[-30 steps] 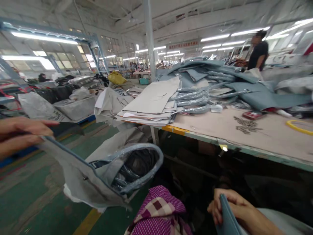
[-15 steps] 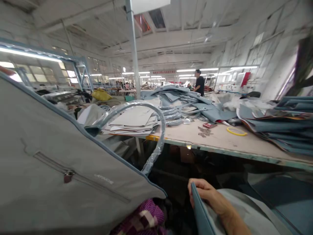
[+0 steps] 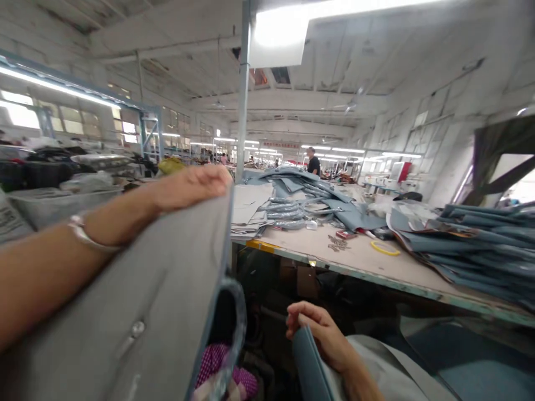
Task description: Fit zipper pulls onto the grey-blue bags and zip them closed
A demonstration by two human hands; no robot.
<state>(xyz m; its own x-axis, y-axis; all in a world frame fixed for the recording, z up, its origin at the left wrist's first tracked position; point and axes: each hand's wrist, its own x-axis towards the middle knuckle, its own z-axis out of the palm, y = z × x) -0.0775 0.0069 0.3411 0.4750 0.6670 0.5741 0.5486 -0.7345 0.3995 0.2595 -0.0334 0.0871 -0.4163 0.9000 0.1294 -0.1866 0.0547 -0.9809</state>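
Gripping the top edge of a grey fabric bag (image 3: 159, 289), the left hand (image 3: 190, 186) is curling its fingers over the panel and holding it raised at the left of the view; a silver bracelet (image 3: 83, 234) is sitting on that wrist. A plastic-wrapped handle (image 3: 236, 317) is hanging from the bag's right edge. Lower, near the middle, the right hand (image 3: 320, 331) is pinching closed on the upright edge of a blue-grey fabric piece (image 3: 311, 367). Beyond both hands, a long worktable (image 3: 376, 264) is carrying stacked grey sheets (image 3: 251, 209) at its left end, a yellow tape ring (image 3: 384, 248) near its front edge, and piled blue-grey bags (image 3: 480, 245) at its right end.
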